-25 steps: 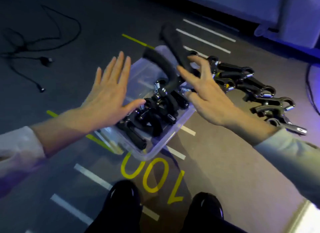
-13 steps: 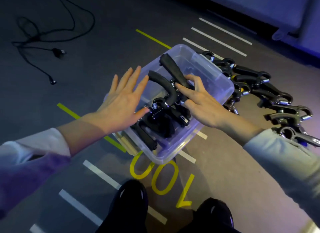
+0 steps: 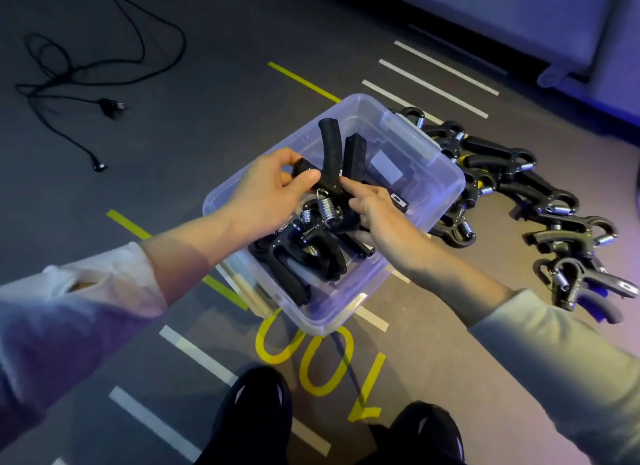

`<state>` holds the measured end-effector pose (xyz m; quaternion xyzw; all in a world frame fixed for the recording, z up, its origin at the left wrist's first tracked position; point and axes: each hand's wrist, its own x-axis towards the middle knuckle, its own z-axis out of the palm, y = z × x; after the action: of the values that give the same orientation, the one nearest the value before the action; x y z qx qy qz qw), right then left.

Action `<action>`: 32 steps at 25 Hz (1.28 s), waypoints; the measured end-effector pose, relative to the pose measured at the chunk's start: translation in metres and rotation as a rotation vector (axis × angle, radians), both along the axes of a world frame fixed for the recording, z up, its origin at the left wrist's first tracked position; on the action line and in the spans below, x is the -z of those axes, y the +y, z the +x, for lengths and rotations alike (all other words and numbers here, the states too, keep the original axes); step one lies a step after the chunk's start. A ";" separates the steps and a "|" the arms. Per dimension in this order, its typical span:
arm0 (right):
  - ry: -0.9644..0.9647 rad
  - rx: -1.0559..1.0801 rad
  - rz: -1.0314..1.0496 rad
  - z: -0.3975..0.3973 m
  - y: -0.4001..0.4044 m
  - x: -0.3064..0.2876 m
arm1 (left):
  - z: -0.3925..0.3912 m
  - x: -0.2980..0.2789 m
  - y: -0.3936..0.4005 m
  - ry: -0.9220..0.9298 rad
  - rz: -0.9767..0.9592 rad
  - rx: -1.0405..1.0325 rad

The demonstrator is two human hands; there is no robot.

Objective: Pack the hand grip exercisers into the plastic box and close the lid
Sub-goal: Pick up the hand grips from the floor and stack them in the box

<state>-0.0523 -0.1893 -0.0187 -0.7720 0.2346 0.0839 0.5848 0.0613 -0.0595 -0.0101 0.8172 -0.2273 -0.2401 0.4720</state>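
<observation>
A clear plastic box (image 3: 446, 184) sits on the floor with several black hand grip exercisers (image 3: 308, 253) piled in its near end. One exerciser (image 3: 332, 153) stands upright above the pile, handles pointing away from me. My left hand (image 3: 266, 187) pinches a black handle end at the base of it. My right hand (image 3: 377, 215) reaches into the box, index finger pointing at the exerciser's spring end, other fingers curled among the grips. A curved row of several more exercisers (image 3: 540, 201) lies on the floor right of the box. No lid is visible.
A black cable (image 3: 86, 70) is tangled on the floor at far left. My two dark shoes (image 3: 263, 405) are at the bottom, near yellow "100" floor markings (image 3: 311, 354). A pale bench edge (image 3: 554, 73) runs along the upper right.
My left hand moved from resting flat on the box's left rim into the box and took hold of a handle. The exerciser now stands more upright. My right hand slid down to its spring end.
</observation>
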 end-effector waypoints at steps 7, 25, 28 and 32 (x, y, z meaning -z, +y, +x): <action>-0.332 -0.119 -0.535 -0.015 -0.031 -0.015 | 0.009 -0.012 0.011 0.549 -0.104 0.036; 0.224 -0.287 -0.408 0.043 -0.036 0.011 | 0.000 0.018 0.038 -0.877 0.684 0.415; 0.298 -0.330 -0.394 0.049 -0.030 0.033 | 0.000 0.032 0.039 -0.845 0.752 0.422; 0.330 -0.272 -0.255 0.053 -0.035 0.047 | 0.003 0.042 0.040 -0.817 0.710 0.396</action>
<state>0.0006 -0.2239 -0.0660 -0.8400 0.2294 0.2565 0.4195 0.0639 -0.0192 -0.0517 0.8938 -0.4455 -0.0503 -0.0116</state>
